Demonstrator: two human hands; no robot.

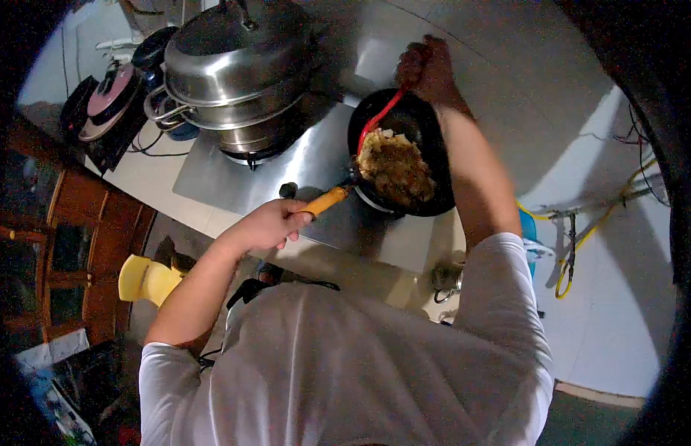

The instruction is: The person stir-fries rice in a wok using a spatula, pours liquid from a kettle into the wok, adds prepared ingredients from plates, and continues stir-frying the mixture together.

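A black frying pan (pixel 443 182) sits over the right side of the stove, with a browned, lumpy mass of food (pixel 396 167) in it. My left hand (pixel 267 225) is closed around the pan's yellow-orange wooden handle. At the far side of the pan, my right hand (pixel 428 70) grips a red-handled utensil (pixel 381 113). That utensil slants down into the pan along its left side, touching the edge of the food. Its working end is hidden or too dim to make out.
Left of the pan, a large lidded steel steamer pot (pixel 237 74) stands on the other burner of the steel stovetop (pixel 286 167). A pink-lidded appliance (pixel 111 100) is farther left. A yellow stool (pixel 148 279) stands below the counter. Yellow tubing (pixel 594 234) runs at the right.
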